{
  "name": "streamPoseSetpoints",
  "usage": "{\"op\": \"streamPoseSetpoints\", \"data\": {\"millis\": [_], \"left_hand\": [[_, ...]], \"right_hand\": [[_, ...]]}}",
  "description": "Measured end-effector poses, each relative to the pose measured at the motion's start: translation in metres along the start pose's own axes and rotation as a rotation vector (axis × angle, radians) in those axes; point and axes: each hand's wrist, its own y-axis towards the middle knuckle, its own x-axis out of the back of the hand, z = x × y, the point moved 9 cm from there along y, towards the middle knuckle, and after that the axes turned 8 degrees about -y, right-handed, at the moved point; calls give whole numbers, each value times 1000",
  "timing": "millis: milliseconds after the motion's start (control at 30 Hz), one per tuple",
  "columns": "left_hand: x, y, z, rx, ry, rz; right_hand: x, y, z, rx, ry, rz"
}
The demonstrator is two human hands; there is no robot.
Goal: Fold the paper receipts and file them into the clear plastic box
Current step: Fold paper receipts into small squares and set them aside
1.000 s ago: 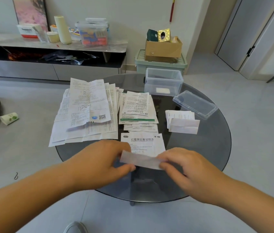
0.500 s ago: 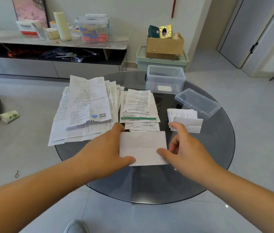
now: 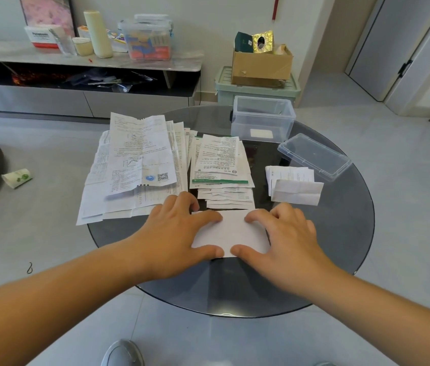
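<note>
I see my left hand and right hand both flat, fingers straight, gripping nothing, pressing the folded receipt onto the glass bench. The clear plastic box stands lidless at the far edge.

— How many paper heaps on the one round dark glass table?
— Three: a wide unfolded white stack, a green-banded middle stack and a small folded stack. Plus one blank white folded sheet.
— Containers?
— One clear plastic box, one clear plastic lid.
— Hands?
— Two: left hand, right hand.
</note>
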Motion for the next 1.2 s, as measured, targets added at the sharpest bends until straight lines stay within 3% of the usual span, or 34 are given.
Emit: {"op": "streamPoseSetpoints", "data": {"millis": [233, 467, 633, 800, 900, 1000, 1100, 1200], "left_hand": [[1, 0, 9, -2, -38, 89], [1, -2, 5, -7, -55, 56], [1, -4, -1, -20, -52, 48], [-3, -9, -6, -36, -57, 55], [-3, -11, -9, -47, -81, 33], [6, -12, -15, -76, -167, -55], [30, -13, -20, -105, -361, -251], [48, -14, -26, -161, -487, -367]], "right_hand": [[6, -1, -19, -74, 92, 140], [25, 1, -19, -183, 514, 67], [14, 2, -21, -295, 796, 102], [3, -4, -21, -364, 809, 171], [2, -5, -14, -300, 816, 193], [21, -3, -9, -181, 755, 68], [59, -6, -4, 3, 618, -251], [91, -22, 15, 317, 356, -555]]}}
